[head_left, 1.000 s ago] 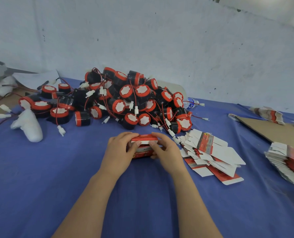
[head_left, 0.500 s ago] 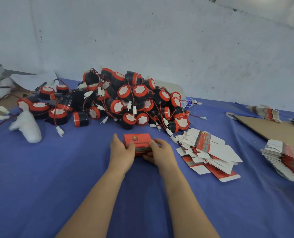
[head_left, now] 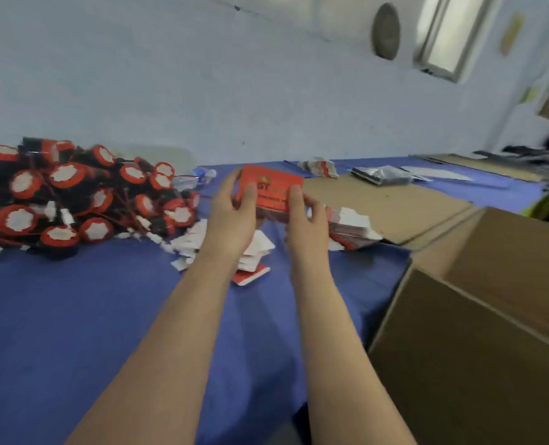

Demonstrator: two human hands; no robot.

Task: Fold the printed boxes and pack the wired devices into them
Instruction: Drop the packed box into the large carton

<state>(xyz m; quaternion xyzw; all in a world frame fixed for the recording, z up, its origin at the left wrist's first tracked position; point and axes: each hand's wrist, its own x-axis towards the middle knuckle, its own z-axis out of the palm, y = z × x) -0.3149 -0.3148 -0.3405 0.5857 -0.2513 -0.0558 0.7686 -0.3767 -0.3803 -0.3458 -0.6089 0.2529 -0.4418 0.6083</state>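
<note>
The left hand (head_left: 231,216) and right hand (head_left: 305,220) pinch 1 red printed box (head_left: 273,184) by its 2 ends, thumbs on its face, above the blue table (head_left: 74,316). The heap of wired devices (head_left: 74,200) lies left and a cardboard carton (head_left: 475,316) right.

I locate the heap of wired devices (head_left: 74,200) at the left on the table (head_left: 74,316). Loose box blanks (head_left: 257,248) lie to its right, below the left hand (head_left: 231,216) and right hand (head_left: 308,220), which hold the folded box (head_left: 270,187) between them. A stack of blanks (head_left: 350,226) sits further right beside a cardboard sheet (head_left: 379,207). The carton (head_left: 475,348) stands near right.
</note>
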